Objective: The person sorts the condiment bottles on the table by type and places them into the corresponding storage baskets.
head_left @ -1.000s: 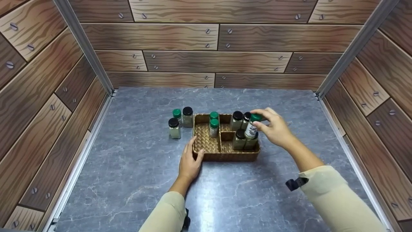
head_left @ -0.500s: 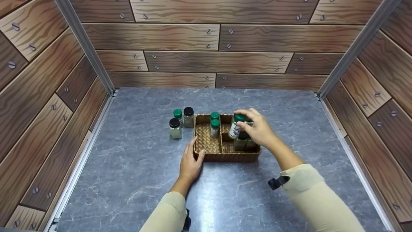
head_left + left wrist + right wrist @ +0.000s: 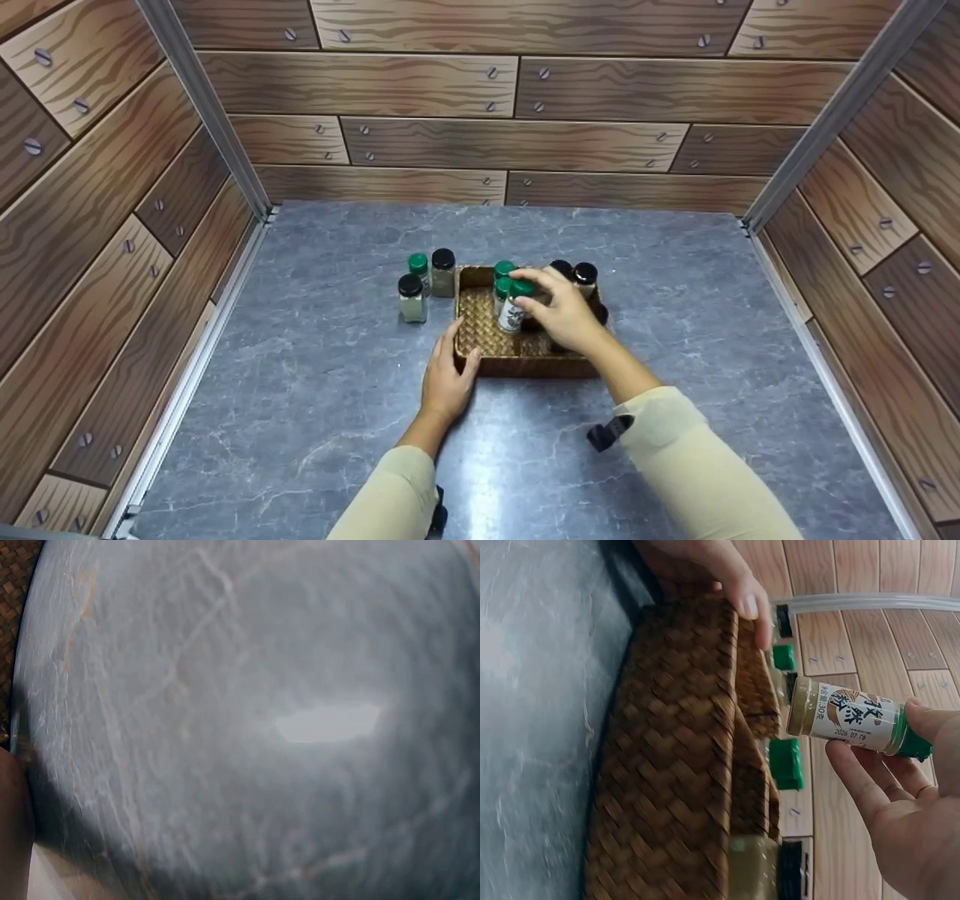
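Observation:
My right hand (image 3: pixel 564 311) pinches a green-capped spice jar (image 3: pixel 511 315) by its cap, thumb on one side and fingers on the other. The jar hangs tilted over the divider by the left compartment of a woven basket (image 3: pixel 540 367). In the right wrist view the held jar (image 3: pixel 853 716) shows a white printed label, its base apart from the basket. My left hand (image 3: pixel 448 382) holds the basket's front left corner, thumb at the front rim and fingers along the left wall. Two green-capped jars (image 3: pixel 504 268) stand in the basket, just behind the held one.
Left of the basket stand a green-capped jar (image 3: pixel 418 264) and two black-capped jars (image 3: pixel 412 300). More black-capped jars (image 3: pixel 585 276) fill the basket's right side, partly hidden by my right hand. Wood-patterned walls (image 3: pixel 420 139) enclose the grey marbled table (image 3: pixel 300 375).
My right hand has carried the green-capped jar leftward, from above the basket's right compartments to the divider by the left one. My left hand has stayed at the corner.

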`<state>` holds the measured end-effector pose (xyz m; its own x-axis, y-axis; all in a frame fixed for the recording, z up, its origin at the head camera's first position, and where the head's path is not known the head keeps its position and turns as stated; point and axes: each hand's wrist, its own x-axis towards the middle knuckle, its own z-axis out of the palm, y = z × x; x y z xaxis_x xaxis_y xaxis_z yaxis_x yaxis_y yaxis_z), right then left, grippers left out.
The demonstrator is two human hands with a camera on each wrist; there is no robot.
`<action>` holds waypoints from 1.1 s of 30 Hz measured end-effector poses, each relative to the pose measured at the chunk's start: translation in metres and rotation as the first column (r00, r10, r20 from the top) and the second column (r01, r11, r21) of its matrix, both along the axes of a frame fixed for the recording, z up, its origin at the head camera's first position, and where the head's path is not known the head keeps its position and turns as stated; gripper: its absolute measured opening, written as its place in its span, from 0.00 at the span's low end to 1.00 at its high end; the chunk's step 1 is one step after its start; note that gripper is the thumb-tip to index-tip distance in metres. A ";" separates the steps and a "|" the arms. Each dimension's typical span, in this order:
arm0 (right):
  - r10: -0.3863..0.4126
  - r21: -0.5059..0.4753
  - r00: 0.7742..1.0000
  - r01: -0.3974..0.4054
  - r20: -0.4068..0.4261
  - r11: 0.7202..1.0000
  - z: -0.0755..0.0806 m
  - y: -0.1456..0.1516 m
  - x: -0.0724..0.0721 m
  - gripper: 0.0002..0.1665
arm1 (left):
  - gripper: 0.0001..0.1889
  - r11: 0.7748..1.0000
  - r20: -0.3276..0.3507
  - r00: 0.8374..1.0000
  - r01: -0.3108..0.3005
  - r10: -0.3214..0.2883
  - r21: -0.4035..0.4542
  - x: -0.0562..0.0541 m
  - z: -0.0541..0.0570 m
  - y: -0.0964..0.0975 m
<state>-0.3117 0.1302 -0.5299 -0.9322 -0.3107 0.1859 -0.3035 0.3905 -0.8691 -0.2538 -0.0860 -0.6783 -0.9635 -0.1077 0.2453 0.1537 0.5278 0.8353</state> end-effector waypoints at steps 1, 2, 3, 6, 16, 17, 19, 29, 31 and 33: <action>0.004 0.010 1.000 -0.004 -0.010 1.000 -0.003 -0.002 -0.001 0.28 | 0.33 1.000 -0.001 1.000 0.000 0.000 0.001 0.000 0.000 0.000; 0.007 0.024 1.000 -0.006 -0.020 1.000 -0.005 -0.004 -0.001 0.28 | 0.33 1.000 -0.001 1.000 0.001 -0.001 0.001 0.000 0.000 0.000; 0.009 0.037 0.999 -0.008 -0.032 0.999 -0.007 -0.006 -0.002 0.28 | 0.33 1.000 -0.002 1.000 0.002 -0.002 0.001 0.000 0.000 -0.001; 0.002 0.078 0.998 0.003 -0.061 0.997 -0.015 -0.008 -0.003 0.28 | 0.33 1.000 -0.010 1.000 0.006 -0.006 0.004 0.000 0.000 0.000; -0.045 0.132 0.995 0.057 -0.094 0.990 -0.038 -0.018 -0.009 0.28 | 0.33 1.000 -0.010 1.000 0.008 -0.008 -0.001 0.000 -0.001 -0.001; -0.048 0.139 0.994 0.062 -0.101 0.988 -0.039 -0.019 -0.009 0.28 | 0.33 1.000 -0.010 1.000 0.009 -0.009 0.001 0.000 0.000 -0.001; -0.053 0.156 0.993 0.070 -0.109 0.985 -0.042 -0.021 -0.009 0.28 | 0.33 1.000 -0.014 1.000 0.012 -0.012 0.002 0.000 -0.001 -0.001; -0.105 0.195 0.987 0.127 -0.118 0.973 -0.053 -0.031 -0.009 0.26 | 0.33 1.000 -0.020 1.000 0.019 -0.019 -0.002 0.000 0.002 -0.001; -0.112 0.207 0.987 0.135 -0.119 0.969 -0.055 -0.032 -0.009 0.26 | 0.33 1.000 -0.026 0.999 0.019 -0.019 -0.004 0.000 0.001 -0.001; -0.118 0.222 0.986 0.142 -0.118 0.965 -0.056 -0.032 -0.009 0.26 | 0.33 1.000 -0.032 0.999 0.018 -0.018 -0.002 0.000 0.000 -0.001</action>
<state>-0.3208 0.0979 -0.5862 -0.9470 -0.2333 0.2207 -0.3196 0.6172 -0.7189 -0.2543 -0.0873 -0.6781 -0.9569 -0.0901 0.2762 0.1898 0.5259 0.8291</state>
